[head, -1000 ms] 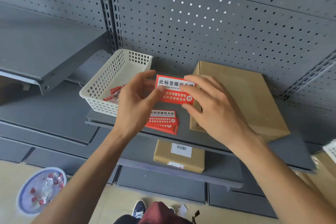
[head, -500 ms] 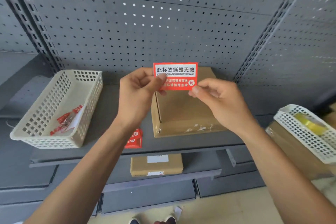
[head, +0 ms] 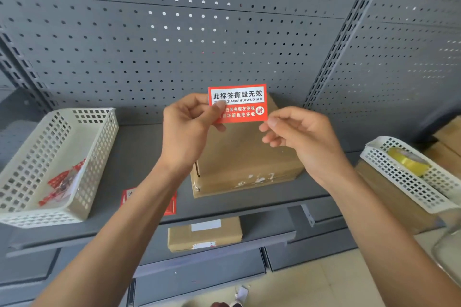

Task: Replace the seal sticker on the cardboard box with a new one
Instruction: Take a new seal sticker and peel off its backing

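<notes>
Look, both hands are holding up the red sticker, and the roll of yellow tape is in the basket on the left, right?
Not quite. The yellow tape roll sits in the white basket on the right, as the head view shows. The basket on the left holds crumpled red sticker scraps. The rest is right: the left hand and right hand hold up the red sticker.

hands [head: 189,129]: bare | forearms: bare, no sleeves | wrists: nothing worn

Two hands [head: 185,132] [head: 303,141], one held sticker [head: 238,103], two baskets [head: 50,164] [head: 409,177], two clear boxes [head: 245,159] [head: 204,233], one tape roll [head: 407,161]
</notes>
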